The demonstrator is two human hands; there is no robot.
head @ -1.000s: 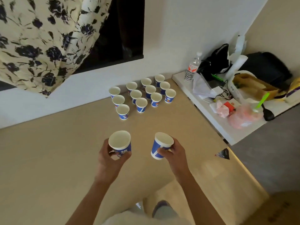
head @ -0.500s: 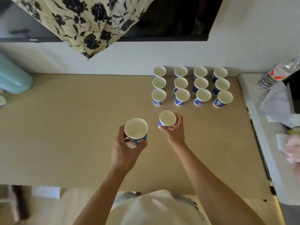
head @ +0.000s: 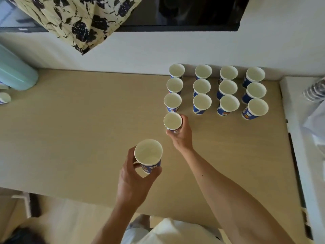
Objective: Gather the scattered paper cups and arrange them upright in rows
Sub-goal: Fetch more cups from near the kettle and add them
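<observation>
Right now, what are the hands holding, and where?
Left hand grips the near cup by its lower side; right hand grips the far cup likewise.

Twelve blue-and-white paper cups (head: 227,88) stand upright in a four-by-three block on the tabletop (head: 70,129); a thirteenth cup (head: 172,121), upright, fronts the left column; a fourteenth cup (head: 148,154) is held upright, nearer, apart.

Floral cloth (head: 77,20), mint container (head: 15,73), table (head: 79,129)

Twelve cups (head: 214,91) stand in rows at the table's (head: 88,129) far-right corner.
</observation>
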